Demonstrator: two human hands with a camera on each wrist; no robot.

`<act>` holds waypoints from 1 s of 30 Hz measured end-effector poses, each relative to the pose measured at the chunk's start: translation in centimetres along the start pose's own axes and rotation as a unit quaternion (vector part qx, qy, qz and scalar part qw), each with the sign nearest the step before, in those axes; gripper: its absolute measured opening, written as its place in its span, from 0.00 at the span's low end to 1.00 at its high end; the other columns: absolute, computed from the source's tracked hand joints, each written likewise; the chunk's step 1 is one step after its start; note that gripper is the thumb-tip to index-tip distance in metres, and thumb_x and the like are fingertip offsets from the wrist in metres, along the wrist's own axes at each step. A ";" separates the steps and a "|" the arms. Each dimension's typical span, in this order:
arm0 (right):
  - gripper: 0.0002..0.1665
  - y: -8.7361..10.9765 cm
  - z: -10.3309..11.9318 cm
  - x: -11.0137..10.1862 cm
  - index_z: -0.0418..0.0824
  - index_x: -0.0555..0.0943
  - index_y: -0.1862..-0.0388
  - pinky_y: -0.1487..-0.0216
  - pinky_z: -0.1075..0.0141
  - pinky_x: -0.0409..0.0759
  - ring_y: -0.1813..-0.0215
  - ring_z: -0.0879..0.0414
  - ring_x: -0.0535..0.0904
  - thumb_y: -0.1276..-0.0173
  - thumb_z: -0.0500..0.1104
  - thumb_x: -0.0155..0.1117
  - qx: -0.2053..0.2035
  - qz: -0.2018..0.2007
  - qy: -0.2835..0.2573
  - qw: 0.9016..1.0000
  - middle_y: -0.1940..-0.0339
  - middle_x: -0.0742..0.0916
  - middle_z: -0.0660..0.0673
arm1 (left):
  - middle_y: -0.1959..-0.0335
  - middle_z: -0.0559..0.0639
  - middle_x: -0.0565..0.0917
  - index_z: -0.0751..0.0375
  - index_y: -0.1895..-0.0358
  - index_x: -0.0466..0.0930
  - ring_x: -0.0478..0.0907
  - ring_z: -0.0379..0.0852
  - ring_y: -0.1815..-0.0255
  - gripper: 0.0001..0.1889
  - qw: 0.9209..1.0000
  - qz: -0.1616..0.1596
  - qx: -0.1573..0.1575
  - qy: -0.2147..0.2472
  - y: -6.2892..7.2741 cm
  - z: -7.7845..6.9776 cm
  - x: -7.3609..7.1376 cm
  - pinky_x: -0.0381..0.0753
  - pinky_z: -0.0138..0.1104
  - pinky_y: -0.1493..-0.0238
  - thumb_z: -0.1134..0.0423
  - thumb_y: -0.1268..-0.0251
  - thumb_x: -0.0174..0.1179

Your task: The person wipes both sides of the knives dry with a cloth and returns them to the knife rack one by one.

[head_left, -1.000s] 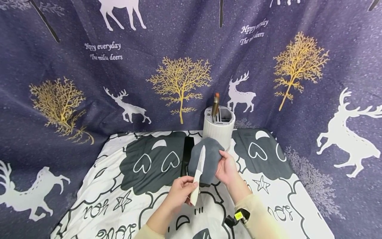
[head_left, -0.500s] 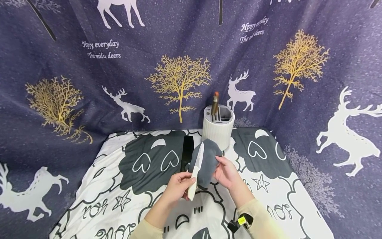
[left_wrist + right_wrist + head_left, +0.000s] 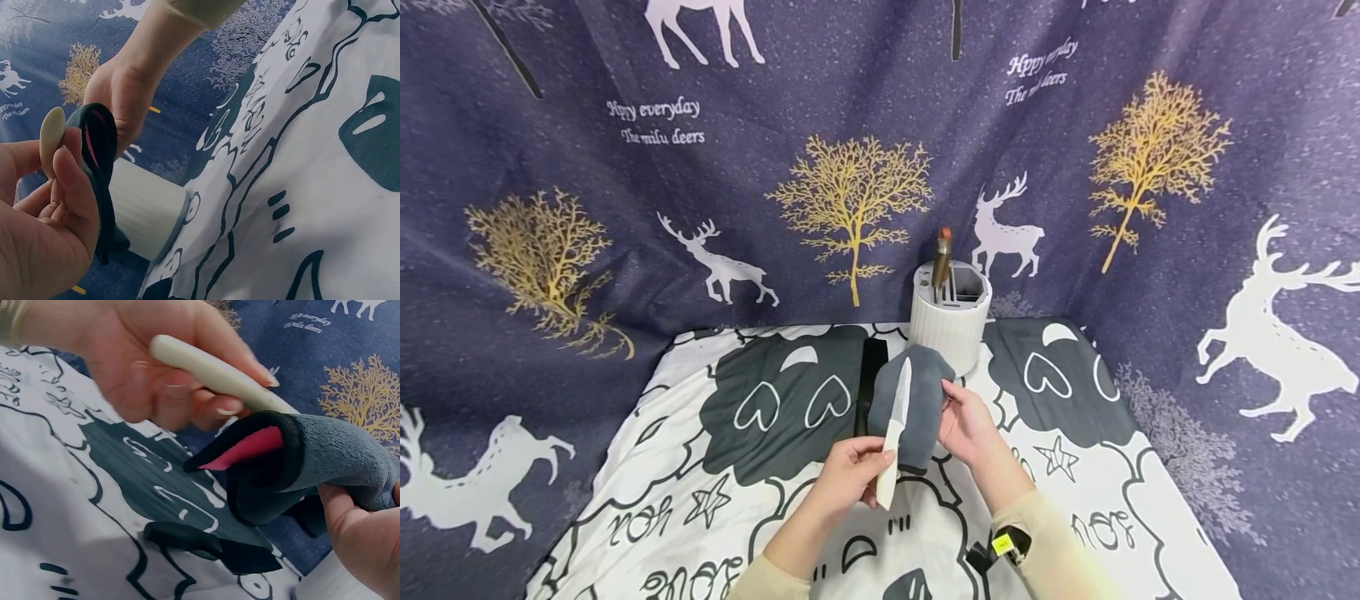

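Observation:
My left hand [image 3: 848, 475] pinches the cream handle of a small knife [image 3: 895, 437] between thumb and fingers. Its pale blade points up and away, lying over a grey cloth [image 3: 931, 408] in the head view. With thumb and fingers my right hand [image 3: 972, 423] grips the cloth at its right side. In the right wrist view the cloth [image 3: 350, 453] is folded over, showing a pink inner face, and hides the knife's blade. Only the butt of the knife handle [image 3: 52, 128] shows in the left wrist view.
Behind the cloth stands a white ribbed knife holder [image 3: 950, 333] with slots on top; a brown-handled tool [image 3: 942, 260] with an orange end sticks out. A black, broad-bladed knife-like object [image 3: 871, 371] lies left of the cloth on the patterned bedsheet [image 3: 685, 467]. A deer-print curtain [image 3: 737, 192] hangs behind.
The cloth narrowed as it was folded toward the blade, then spread out flatter again behind it. The knife shifted slightly left and stays in my left hand; the right hand keeps its grip.

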State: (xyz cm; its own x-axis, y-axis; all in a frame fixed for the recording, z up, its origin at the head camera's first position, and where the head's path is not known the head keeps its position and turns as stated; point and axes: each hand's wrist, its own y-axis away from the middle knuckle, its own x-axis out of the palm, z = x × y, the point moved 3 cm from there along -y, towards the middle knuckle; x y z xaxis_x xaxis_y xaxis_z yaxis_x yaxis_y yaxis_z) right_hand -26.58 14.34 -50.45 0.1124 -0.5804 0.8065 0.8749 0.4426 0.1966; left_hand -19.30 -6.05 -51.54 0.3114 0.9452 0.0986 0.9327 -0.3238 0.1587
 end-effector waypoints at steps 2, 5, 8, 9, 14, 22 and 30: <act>0.24 -0.2 0.5 -0.1 0.46 0.79 0.55 0.52 0.67 0.85 0.59 0.62 0.88 0.13 0.47 0.32 -0.003 -0.001 -0.007 1.000 0.64 0.90 0.53 | 0.75 0.43 0.83 0.74 0.40 0.80 0.74 0.36 0.84 0.19 1.000 0.004 -0.004 -0.003 0.1 0.1 0.0 0.75 0.27 0.86 0.65 0.29 0.63; 0.25 -0.6 1.2 -0.1 0.47 0.78 0.59 0.55 0.68 0.84 0.64 0.64 0.86 0.13 0.47 0.30 -0.011 -0.004 -0.011 1.000 0.68 0.88 0.54 | 0.75 0.43 0.83 0.75 0.40 0.79 0.73 0.35 0.84 0.20 1.000 0.012 -0.007 -0.009 0.3 0.3 0.0 0.75 0.27 0.86 0.65 0.28 0.63; 0.26 -1.0 1.9 -0.4 0.48 0.77 0.62 0.58 0.69 0.83 0.68 0.65 0.82 0.13 0.48 0.30 -0.020 -0.009 -0.011 1.000 0.73 0.86 0.56 | 0.75 0.43 0.83 0.76 0.40 0.78 0.73 0.35 0.85 0.20 1.000 0.020 -0.010 -0.003 0.4 0.6 0.1 0.74 0.27 0.86 0.65 0.29 0.63; 0.25 -1.1 2.0 -0.4 0.49 0.77 0.63 0.60 0.70 0.82 0.70 0.66 0.80 0.13 0.48 0.31 -0.023 -0.011 -0.011 1.000 0.74 0.84 0.56 | 0.75 0.43 0.83 0.76 0.40 0.78 0.73 0.35 0.85 0.20 1.000 0.022 -0.010 -0.002 0.4 0.7 0.1 0.74 0.27 0.86 0.65 0.29 0.63; 0.26 -1.3 2.1 -0.8 0.50 0.75 0.68 0.63 0.71 0.80 0.73 0.67 0.75 0.13 0.50 0.32 -0.023 -0.025 -0.012 0.999 0.78 0.81 0.57 | 0.76 0.43 0.83 0.77 0.41 0.79 0.73 0.35 0.85 0.20 1.000 0.026 -0.007 0.005 0.5 0.9 0.2 0.74 0.26 0.87 0.65 0.29 0.63; 0.25 -0.7 0.5 -0.1 0.50 0.76 0.67 0.67 0.69 0.80 0.74 0.65 0.78 0.14 0.54 0.34 -0.011 -0.024 -0.001 1.000 0.79 0.80 0.56 | 0.75 0.43 0.83 0.76 0.40 0.78 0.73 0.34 0.85 0.21 1.000 0.004 -0.007 0.019 0.0 1.0 0.1 0.74 0.26 0.86 0.64 0.28 0.63; 0.19 0.0 -1.2 0.9 0.49 0.79 0.55 0.57 0.69 0.87 0.63 0.64 0.89 0.15 0.48 0.38 -0.011 0.015 0.029 0.999 0.66 0.91 0.55 | 0.76 0.43 0.83 0.75 0.42 0.79 0.73 0.36 0.86 0.19 0.999 -0.025 -0.011 0.022 -1.0 0.5 -0.2 0.74 0.27 0.86 0.64 0.29 0.64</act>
State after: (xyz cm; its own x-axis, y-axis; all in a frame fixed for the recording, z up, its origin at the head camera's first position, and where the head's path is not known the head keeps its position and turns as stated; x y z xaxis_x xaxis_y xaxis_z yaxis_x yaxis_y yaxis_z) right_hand -25.93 12.98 -50.40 0.1659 -0.6057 0.7782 0.8807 0.4461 0.1594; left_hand -20.16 -5.88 -52.23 0.2546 0.9578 0.1336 0.9428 -0.2766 0.1859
